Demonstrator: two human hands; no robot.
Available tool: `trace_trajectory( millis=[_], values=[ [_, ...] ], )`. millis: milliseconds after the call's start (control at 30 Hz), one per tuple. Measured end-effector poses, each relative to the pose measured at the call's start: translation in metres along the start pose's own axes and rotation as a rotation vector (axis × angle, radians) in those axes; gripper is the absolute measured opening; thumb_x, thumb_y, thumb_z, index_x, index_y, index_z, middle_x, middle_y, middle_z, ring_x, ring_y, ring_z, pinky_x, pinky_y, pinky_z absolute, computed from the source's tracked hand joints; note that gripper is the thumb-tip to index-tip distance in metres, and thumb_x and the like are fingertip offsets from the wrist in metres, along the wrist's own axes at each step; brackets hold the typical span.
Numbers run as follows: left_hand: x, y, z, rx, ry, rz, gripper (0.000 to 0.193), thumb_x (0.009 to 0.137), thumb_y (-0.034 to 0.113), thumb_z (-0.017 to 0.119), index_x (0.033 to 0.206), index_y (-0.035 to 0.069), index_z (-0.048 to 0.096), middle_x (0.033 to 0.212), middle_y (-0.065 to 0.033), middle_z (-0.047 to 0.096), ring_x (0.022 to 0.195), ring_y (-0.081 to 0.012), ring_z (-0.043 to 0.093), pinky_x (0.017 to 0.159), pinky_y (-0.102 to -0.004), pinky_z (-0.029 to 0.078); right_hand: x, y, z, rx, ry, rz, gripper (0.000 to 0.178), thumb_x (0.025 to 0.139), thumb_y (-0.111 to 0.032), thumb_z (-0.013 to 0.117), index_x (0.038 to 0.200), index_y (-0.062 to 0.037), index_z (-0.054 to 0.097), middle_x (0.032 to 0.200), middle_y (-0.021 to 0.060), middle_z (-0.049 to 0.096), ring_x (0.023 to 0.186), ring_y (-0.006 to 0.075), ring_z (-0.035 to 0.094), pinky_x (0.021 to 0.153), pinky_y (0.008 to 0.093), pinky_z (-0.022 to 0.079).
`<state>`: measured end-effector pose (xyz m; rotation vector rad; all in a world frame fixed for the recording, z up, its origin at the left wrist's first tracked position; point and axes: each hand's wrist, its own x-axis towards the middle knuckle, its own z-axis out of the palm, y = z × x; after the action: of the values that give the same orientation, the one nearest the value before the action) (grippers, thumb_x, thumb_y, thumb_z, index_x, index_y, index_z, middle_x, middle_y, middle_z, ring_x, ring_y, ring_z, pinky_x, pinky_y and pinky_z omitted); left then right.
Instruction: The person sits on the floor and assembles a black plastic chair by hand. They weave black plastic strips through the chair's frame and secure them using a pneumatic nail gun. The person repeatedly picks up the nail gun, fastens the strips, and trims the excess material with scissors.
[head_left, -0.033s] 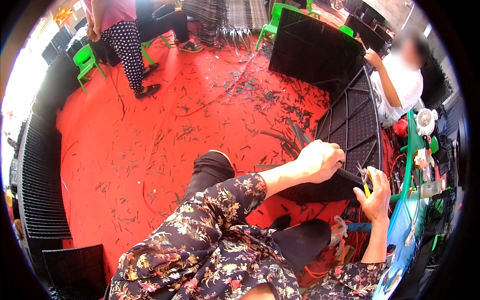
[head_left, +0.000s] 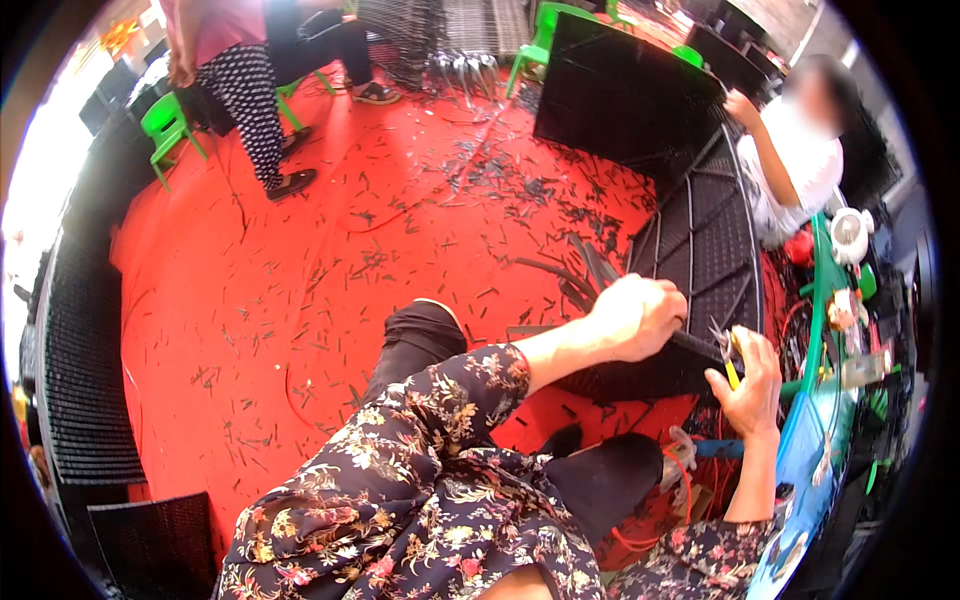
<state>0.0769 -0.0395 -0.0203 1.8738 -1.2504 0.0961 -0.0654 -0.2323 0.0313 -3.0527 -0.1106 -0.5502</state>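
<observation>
My left hand [head_left: 640, 316] is closed at the near edge of a black woven panel [head_left: 710, 235] with ribs across it. Its fingers curl around what looks like a black flat strip [head_left: 692, 345] running along that edge; the grip itself is partly hidden. To the right of it, my right hand [head_left: 752, 390] holds a pair of yellow-handled cutting pliers [head_left: 731, 372]. Their metal jaws point up and are parted, close to the panel's corner but apart from my left hand. Several loose black strips [head_left: 590, 265] stick out beyond my left hand.
Black offcuts [head_left: 530, 190] litter the red floor [head_left: 300, 300]. On the right, a person in white [head_left: 795, 165] sits by another black panel [head_left: 630, 95]. A blue-green table [head_left: 815, 430] bears a small white fan [head_left: 850, 238]. Green chairs [head_left: 165, 130] and standing people's legs [head_left: 245, 120] are farther off.
The whole view has shifted very slightly. Both hands keep the same grip and stay in nearly the same place.
</observation>
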Motion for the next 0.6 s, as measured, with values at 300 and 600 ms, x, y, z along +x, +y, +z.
trace_trajectory(
  millis=[300,600],
  values=[
    [0.002,-0.006,0.002,-0.025,0.116,-0.007,0.007,0.077,0.011,0.063,0.079,0.006,0.065,0.074,-0.0101,0.061,0.073,-0.0285,0.062,0.065,-0.0364,0.049,0.015,-0.01,-0.007,-0.196,-0.073,-0.159,0.053,0.063,-0.035,0.077,0.106,-0.0106,0.057,0.086,0.0065,0.054,0.085,0.0248,0.054,0.075,0.0386,0.04],
    [-0.001,-0.005,0.001,-0.091,0.114,0.025,0.005,0.076,0.004,0.064,0.081,0.003,0.065,0.073,-0.0095,0.061,0.069,-0.0239,0.062,0.062,-0.0316,0.047,0.02,-0.013,-0.001,-0.261,-0.088,-0.186,0.048,0.062,-0.041,0.076,0.097,-0.0121,0.061,0.082,0.0068,0.055,0.08,0.0234,0.055,0.07,0.0364,0.04]
  ],
)
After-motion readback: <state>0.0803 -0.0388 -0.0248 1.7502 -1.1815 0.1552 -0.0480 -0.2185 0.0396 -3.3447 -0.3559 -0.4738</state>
